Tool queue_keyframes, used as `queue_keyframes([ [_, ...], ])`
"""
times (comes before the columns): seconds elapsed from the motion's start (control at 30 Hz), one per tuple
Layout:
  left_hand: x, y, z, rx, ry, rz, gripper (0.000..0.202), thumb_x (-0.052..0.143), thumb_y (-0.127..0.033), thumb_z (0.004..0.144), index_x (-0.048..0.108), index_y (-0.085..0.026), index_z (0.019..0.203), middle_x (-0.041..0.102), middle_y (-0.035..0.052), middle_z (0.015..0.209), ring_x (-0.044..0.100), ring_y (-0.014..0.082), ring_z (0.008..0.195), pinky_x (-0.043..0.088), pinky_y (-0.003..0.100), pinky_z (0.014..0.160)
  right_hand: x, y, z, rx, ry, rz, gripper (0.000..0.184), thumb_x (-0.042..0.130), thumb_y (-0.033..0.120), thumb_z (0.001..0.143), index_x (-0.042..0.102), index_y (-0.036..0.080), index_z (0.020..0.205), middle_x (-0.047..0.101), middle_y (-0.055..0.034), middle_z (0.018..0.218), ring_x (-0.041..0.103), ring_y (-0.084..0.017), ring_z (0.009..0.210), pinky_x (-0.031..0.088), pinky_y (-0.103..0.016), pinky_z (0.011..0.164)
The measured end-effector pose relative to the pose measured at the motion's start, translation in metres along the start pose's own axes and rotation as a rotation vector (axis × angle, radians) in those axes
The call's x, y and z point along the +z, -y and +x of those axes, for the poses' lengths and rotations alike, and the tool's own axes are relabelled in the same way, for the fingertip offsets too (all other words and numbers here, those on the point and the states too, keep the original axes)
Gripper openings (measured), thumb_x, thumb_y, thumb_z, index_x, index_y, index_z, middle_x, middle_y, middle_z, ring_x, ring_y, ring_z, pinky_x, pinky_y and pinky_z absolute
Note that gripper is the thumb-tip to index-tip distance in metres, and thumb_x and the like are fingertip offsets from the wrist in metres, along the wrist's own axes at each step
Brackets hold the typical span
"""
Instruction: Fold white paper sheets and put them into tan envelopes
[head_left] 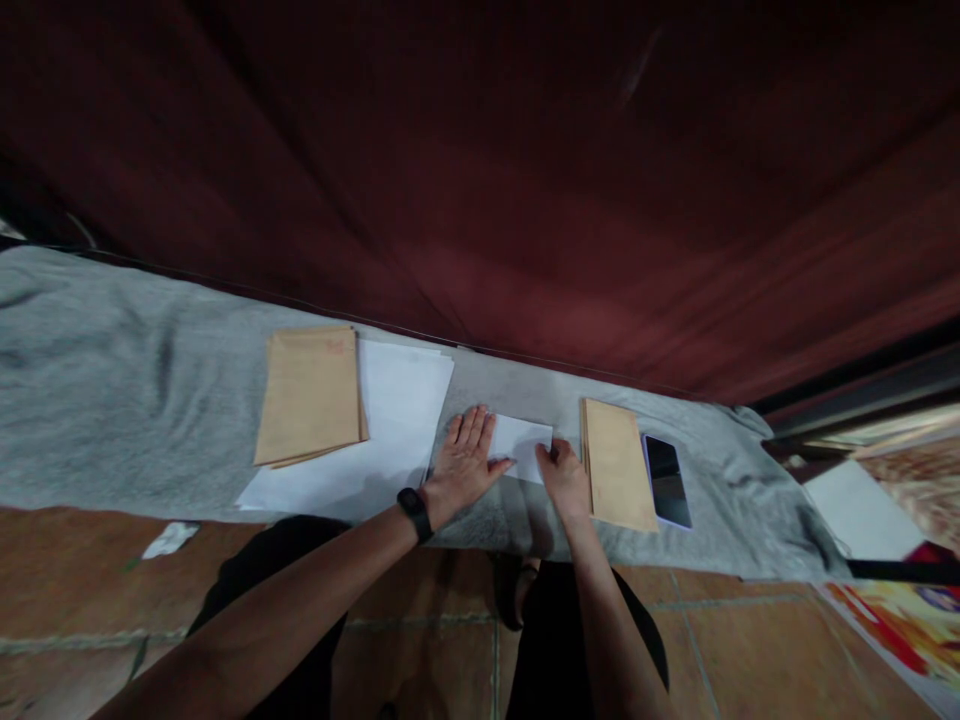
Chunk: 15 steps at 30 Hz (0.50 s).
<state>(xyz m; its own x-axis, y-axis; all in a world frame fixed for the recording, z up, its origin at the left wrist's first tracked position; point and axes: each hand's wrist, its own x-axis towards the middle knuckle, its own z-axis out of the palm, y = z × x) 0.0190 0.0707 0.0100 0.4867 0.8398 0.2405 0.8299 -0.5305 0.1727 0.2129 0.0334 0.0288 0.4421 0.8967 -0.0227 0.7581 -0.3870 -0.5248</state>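
Currently, white paper [521, 437], a plain, small, flat rectangle, lies between the hands. Left hand [466, 462]: flattened, thumb over paper. Right hand [564, 478]: curled at right edge; pinching or pressing, cannot tell.

Dim, soft light is falling on the grey cloth [180, 350], while the small white sheet [519, 432] is showing bright. The dark red surface [465, 240] is sinking toward black along the top. A faint shadow is spreading beside the right hand [564, 480]. Wide-angle distortion is stretching the edges, and the printed poster [896, 625] is looking blurred at lower right.
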Motion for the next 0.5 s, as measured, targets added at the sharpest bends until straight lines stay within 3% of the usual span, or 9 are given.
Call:
queue_keyframes([
  [0.17,0.001,0.0,0.0,-0.005,-0.018,-0.012,0.083,0.042,-0.063,0.097,0.035,-0.003,0.153,0.031,0.0229,0.162,0.024,0.0331,0.153,0.017,0.051,0.125,0.003,-0.004,0.006,-0.004,0.0,0.151,0.024,0.054,0.04,0.088,0.069,0.02,0.086,0.067,-0.0022,0.07,0.06,-0.019,0.065,0.04,-0.027,0.061],
  [0.33,0.003,0.003,0.001,-0.001,-0.044,-0.056,0.076,0.04,-0.057,0.099,0.035,-0.004,0.153,0.032,0.0228,0.161,0.025,0.0324,0.153,0.019,0.05,0.125,0.008,-0.006,0.013,-0.017,-0.035,0.273,0.018,0.056,0.036,0.081,0.059,0.022,0.07,0.055,0.0032,0.058,0.052,-0.016,0.058,0.037,-0.026,0.057],
  [0.5,0.005,0.014,0.018,-0.136,-0.07,-0.354,0.068,0.046,-0.043,0.099,0.031,-0.006,0.155,0.037,0.0224,0.159,0.037,0.0325,0.148,0.035,0.048,0.119,0.01,-0.008,0.019,-0.011,-0.048,0.425,0.022,0.055,0.042,0.076,0.052,0.023,0.064,0.049,0.0055,0.056,0.046,-0.013,0.056,0.035,-0.025,0.055],
])
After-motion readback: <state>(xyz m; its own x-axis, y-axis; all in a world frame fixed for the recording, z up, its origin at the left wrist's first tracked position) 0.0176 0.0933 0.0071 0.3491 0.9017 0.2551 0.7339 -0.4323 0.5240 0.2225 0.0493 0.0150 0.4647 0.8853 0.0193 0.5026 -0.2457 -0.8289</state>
